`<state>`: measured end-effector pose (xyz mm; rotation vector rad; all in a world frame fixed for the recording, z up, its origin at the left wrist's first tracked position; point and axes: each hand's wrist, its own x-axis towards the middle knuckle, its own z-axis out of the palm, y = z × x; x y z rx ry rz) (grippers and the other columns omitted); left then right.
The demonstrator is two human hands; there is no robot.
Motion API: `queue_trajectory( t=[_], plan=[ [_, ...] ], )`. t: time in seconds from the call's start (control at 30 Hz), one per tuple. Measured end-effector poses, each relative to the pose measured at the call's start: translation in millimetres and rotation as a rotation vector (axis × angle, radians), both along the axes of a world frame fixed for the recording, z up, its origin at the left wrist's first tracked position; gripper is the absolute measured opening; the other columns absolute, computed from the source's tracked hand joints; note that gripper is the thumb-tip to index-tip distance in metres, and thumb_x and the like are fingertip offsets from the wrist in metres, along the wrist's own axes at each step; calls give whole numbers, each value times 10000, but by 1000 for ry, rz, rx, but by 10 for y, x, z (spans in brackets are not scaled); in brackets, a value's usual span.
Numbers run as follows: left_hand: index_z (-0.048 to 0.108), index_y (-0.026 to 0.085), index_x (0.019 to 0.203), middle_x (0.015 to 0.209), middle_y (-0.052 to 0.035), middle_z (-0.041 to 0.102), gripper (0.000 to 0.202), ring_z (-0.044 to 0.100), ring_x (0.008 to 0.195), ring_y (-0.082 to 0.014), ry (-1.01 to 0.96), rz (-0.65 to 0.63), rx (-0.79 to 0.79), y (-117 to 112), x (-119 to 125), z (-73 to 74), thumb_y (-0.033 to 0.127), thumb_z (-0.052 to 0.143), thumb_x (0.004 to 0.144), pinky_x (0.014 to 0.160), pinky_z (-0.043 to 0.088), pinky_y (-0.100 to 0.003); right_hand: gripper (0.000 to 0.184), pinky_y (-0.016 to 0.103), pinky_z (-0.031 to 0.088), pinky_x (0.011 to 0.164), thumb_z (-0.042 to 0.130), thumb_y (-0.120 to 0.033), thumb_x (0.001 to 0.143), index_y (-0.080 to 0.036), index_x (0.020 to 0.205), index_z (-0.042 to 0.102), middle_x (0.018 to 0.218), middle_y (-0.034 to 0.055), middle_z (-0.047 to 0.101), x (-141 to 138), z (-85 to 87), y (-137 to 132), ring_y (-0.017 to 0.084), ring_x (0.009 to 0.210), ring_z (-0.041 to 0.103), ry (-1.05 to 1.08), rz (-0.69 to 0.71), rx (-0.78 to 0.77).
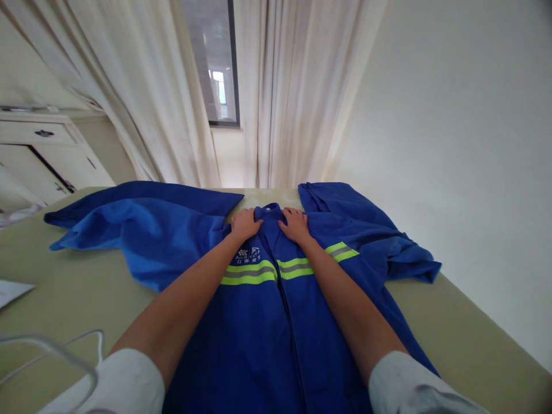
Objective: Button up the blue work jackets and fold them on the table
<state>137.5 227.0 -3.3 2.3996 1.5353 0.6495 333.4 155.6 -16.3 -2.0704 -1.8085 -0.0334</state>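
Note:
A blue work jacket (pixel 259 322) with yellow-green and grey reflective stripes lies spread front-up on a pale green bed (pixel 77 287), its sleeves thrown out to both sides. My left hand (pixel 245 223) rests on the jacket just left of the collar (pixel 268 211), fingers curled onto the cloth. My right hand (pixel 295 224) lies just right of the collar, fingers pressed onto the fabric. Both arms reach straight out over the jacket's front. A white logo sits on the left chest below my left hand.
Cream curtains (pixel 276 92) and a dark window (pixel 215 63) stand behind the bed. A white cabinet (pixel 47 155) is at the far left. A white cable (pixel 64 345) and a sheet of paper (pixel 11 290) lie on the bed's left side. A plain wall is on the right.

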Motion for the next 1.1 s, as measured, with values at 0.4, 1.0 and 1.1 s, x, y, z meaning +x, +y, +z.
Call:
queue_trajectory(
  t=[0.4, 1.0, 1.1],
  plan=[
    [769, 191, 957, 971, -68, 758, 353, 646, 995, -259, -464, -22, 8, 670, -61, -224, 428, 508, 980, 946, 487, -370, 499, 469, 381, 1024, 621, -375, 925, -170, 1376, 562, 1301, 167, 672, 273, 15, 456, 351, 1204, 558, 148, -26, 190],
    [722, 259, 1186, 1204, -90, 671, 495, 606, 1091, -255, 347, -669, 141, -57, -719, 299, 13, 556, 789, 952, 498, -376, 354, 322, 443, 873, 583, -53, 855, -162, 1172, 697, 1198, 135, 689, 338, 548, -518, 252, 1038, 624, -459, 446, -264],
    [762, 249, 1134, 1184, -54, 731, 418, 662, 1111, -220, 355, -565, 1, -84, -643, 317, 67, 536, 834, 1010, 502, -316, 358, 349, 446, 1022, 522, -126, 953, -163, 1262, 698, 1250, 129, 715, 198, 631, -474, 265, 1181, 624, -301, 328, -168]
  ],
)
